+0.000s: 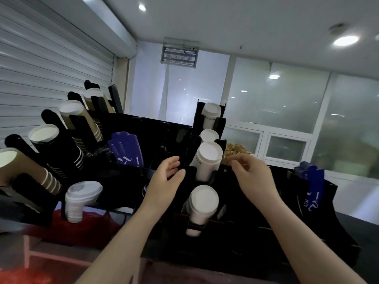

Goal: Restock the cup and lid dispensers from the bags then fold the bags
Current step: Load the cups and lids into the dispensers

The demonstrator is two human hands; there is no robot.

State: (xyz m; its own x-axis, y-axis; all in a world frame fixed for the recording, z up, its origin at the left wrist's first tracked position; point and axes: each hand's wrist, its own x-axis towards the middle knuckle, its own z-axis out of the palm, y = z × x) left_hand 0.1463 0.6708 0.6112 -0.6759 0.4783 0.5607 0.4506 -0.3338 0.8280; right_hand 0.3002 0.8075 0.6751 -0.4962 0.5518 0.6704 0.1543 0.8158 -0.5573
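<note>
Both hands at the black plastic cup dispenser (242,201) holding four white paper cup stacks (207,158).
Left hand (166,179) loose-fingered, right hand (253,174) curled, its grasp unclear; red plastic bag (82,228) on dark counter (359,226), frosted windows (276,99) behind.

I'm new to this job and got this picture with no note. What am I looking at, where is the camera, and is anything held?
No machine here: the camera sits on a person's head, looking forward and down, so both bare arms are theirs. Black dispenser racks hold tilted stacks of white cups in the middle, brown cups and black cups on the left, plus white lids. A red bag lies under the left rack. The left hand is open beside a white stack, holding nothing. The right hand curls its fingers at the rack's edge; I cannot tell whether they pinch anything.
</note>
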